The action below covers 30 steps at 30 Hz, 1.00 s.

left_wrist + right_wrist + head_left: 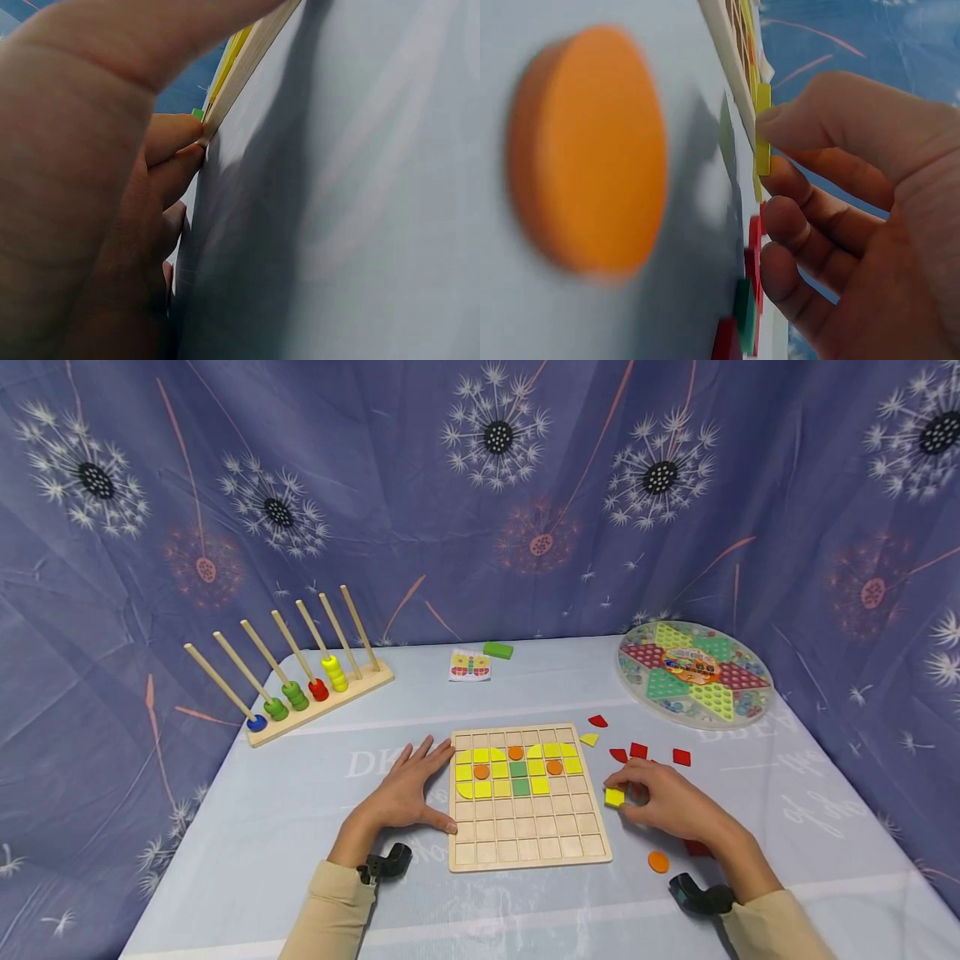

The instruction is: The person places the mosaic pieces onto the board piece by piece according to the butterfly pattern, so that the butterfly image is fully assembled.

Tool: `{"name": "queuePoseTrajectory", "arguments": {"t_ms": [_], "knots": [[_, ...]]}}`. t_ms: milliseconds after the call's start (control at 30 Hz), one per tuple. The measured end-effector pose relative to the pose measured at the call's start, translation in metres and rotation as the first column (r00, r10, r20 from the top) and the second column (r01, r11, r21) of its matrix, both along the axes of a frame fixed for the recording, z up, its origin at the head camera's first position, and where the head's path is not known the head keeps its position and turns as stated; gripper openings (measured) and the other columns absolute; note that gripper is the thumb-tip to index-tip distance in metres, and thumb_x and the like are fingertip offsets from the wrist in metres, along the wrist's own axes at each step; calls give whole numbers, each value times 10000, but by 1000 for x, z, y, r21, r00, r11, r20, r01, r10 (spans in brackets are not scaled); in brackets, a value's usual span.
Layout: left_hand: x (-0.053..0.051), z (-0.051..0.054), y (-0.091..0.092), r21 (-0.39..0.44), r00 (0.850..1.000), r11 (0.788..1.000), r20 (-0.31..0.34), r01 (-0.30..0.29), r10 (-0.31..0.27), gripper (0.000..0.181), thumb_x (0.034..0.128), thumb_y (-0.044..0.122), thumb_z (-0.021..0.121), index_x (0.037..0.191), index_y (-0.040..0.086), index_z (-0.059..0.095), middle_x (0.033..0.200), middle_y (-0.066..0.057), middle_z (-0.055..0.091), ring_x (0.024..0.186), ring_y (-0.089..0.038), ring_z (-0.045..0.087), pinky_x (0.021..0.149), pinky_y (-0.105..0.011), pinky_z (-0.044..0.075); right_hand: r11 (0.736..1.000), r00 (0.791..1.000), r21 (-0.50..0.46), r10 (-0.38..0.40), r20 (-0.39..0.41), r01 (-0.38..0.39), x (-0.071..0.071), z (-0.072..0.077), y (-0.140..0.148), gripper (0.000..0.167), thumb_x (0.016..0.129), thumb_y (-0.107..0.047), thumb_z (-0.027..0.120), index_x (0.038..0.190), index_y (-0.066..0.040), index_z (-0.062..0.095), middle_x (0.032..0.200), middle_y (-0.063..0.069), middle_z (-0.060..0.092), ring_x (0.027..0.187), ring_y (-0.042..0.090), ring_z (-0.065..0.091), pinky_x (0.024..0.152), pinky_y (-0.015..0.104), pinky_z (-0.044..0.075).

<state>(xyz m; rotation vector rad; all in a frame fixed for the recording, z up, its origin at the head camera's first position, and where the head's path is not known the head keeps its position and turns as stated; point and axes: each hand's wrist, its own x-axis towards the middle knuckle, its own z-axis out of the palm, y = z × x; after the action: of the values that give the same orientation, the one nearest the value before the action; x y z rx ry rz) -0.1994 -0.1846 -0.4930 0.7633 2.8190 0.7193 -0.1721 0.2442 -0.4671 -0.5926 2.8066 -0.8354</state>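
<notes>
My right hand [667, 793] pinches a yellow square tile [614, 797] between thumb and fingers, just right of the wooden grid board [528, 853]. In the right wrist view the same yellow tile [763, 129] is seen edge-on. My left hand [408, 789] lies spread at the board's left side, thumb and a fingertip touching its edge. Yellow squares and rounded yellow pieces, orange discs [515, 752] and green squares [519, 769] fill cells in the board's upper rows. Its lower rows show bare wood.
Red pieces [681, 757] and a yellow piece [589, 739] lie right of the board; an orange disc [658, 862] lies nearer. Behind are a pattern card [470, 666] and a green block [498, 650]. A peg stand [322, 703] stands left, a round star-patterned game board [694, 675] right.
</notes>
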Motion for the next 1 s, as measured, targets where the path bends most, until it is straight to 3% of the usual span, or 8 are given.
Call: {"name": "queuePoseTrajectory", "arguments": {"t_ms": [467, 1000], "knots": [[0, -1, 0, -7, 1000, 1000, 4, -5, 5, 1286, 514, 744, 777, 1537, 167, 255, 1577, 29, 209, 1455, -229, 40, 1158, -455, -3, 997, 997, -2, 71, -19, -71, -21, 5, -45, 342, 744, -161, 760, 1078, -227, 731, 871, -95, 575, 765, 120, 510, 616, 244, 457], [0, 0, 0, -3, 1000, 1000, 4, -5, 5, 1283, 512, 742, 780, 1534, 161, 265, 1577, 30, 208, 1456, -233, 38, 1157, -472, 5, 993, 992, 14, 120, -45, -119, -30, 4, -72, 326, 758, -117, 703, 1063, -223, 748, 962, -132, 572, 793, 91, 509, 676, 257, 476]]}}
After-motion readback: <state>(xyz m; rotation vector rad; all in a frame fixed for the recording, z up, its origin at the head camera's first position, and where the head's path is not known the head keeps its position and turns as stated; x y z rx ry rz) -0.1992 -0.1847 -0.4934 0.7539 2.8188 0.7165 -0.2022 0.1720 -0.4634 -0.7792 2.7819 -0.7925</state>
